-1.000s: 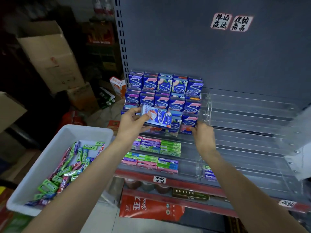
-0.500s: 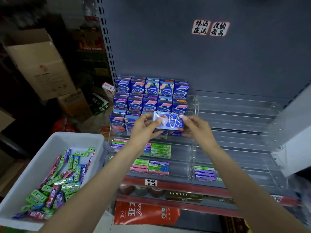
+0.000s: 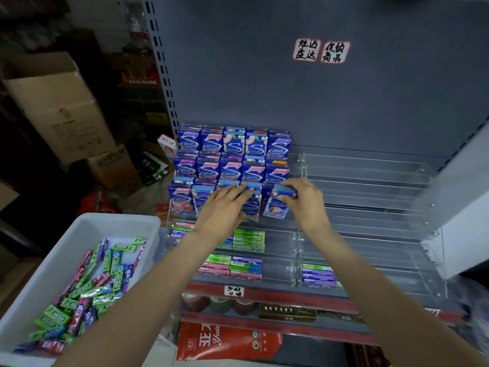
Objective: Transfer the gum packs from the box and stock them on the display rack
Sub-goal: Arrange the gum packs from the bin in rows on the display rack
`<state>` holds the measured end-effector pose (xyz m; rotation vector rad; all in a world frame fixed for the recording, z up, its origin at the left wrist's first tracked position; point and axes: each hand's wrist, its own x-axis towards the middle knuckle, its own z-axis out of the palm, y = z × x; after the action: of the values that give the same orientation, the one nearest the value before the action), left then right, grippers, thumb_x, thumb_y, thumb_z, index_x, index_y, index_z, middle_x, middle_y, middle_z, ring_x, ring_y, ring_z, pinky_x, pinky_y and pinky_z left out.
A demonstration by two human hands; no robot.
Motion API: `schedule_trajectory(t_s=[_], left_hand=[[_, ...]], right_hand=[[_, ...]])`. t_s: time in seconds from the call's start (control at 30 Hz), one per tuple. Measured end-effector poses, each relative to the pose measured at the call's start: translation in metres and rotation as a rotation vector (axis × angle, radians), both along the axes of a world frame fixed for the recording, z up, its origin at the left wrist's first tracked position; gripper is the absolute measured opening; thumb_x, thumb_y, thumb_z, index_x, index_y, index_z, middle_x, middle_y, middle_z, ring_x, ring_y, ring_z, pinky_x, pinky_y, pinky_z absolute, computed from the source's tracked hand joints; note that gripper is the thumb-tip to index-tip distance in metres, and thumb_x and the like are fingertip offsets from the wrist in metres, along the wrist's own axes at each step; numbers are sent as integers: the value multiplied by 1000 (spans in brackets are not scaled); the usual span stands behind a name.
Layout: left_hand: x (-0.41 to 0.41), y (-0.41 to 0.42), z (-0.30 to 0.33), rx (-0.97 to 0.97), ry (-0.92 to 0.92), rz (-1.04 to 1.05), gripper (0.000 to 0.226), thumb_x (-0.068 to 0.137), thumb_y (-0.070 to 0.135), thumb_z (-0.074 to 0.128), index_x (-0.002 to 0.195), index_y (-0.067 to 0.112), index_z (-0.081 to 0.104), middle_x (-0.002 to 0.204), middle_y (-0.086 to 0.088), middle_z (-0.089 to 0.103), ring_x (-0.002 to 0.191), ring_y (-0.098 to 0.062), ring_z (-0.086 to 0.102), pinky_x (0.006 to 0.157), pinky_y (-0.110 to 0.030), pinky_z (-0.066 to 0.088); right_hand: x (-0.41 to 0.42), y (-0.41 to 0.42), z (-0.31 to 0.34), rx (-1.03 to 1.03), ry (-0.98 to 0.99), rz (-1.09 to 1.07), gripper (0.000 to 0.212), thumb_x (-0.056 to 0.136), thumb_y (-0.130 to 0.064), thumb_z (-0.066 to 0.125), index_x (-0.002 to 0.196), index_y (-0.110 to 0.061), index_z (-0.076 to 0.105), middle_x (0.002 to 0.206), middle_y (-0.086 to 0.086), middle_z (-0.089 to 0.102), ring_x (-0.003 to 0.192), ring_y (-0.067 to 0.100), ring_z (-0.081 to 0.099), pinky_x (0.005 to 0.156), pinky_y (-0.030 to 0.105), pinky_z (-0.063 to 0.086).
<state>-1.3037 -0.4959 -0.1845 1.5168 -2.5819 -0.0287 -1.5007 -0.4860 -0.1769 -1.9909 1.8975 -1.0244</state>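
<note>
**Seating a pack in the front row of the rack**

From my seat I read this as the placing step. My right hand [image 3: 304, 200] has its fingers curled over the top of a blue gum pack [image 3: 277, 205] at the right end of the front row on the clear display rack [image 3: 370, 181]. My left hand [image 3: 225, 207] lies flat, fingers straight, pressing on the tops of the packs just beside it.

To do this well I would push the pack straight down until its base sits behind the rack's front lip, keep its face outward, and use the flat hand to hold the neighbours upright. I would let go only once it stands square with the row.

The pack is a small upright box, blue with a large white S and a pink-and-white fruit picture near the bottom. Three stepped rows of like packs fill the rack's left part; its right part shows bare tiers.

The white box [image 3: 79, 229] at lower left holds loose stick packs [image 3: 92, 287], green, purple and red.
</note>
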Motion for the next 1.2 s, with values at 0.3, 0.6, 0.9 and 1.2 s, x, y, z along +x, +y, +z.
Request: schedule_trajectory(t_s=[0.3, 0.6, 0.9, 1.2], left_hand=[[-3, 3, -5, -34, 90, 29, 55, 98, 26, 46, 148, 27, 23, 157, 6, 19, 144, -16, 16, 116, -34, 11], [15, 16, 2, -228, 307, 13, 32, 80, 13, 71, 111, 14, 62, 110, -3, 63, 100, -26, 60, 80, -42, 51], [178, 63, -46, 4, 592, 424, 19, 90, 16, 57, 109, 13, 62, 100, -4, 65, 84, -22, 59, 71, -30, 46], [364, 29, -136, 440, 536, 664, 33, 92, 7, 54, 125, 4, 57, 127, -17, 58, 109, -32, 58, 91, -32, 44]], right_hand=[[19, 0, -21, -83, 239, -6, 41, 76, -9, 74, 116, -9, 63, 105, 7, 58, 100, 26, 53, 78, 37, 53], [48, 24, -5, -163, 225, 63, 33, 76, -11, 76, 107, -9, 65, 104, 6, 59, 97, 21, 51, 77, 35, 51], [196, 33, -29, 211, -7, 426, 26, 90, -12, 58, 115, -10, 61, 107, 7, 56, 97, 21, 58, 87, 32, 45], [372, -9, -124, 595, -57, 409, 35, 89, -8, 57, 123, -6, 56, 120, 15, 55, 105, 26, 58, 96, 25, 41]])
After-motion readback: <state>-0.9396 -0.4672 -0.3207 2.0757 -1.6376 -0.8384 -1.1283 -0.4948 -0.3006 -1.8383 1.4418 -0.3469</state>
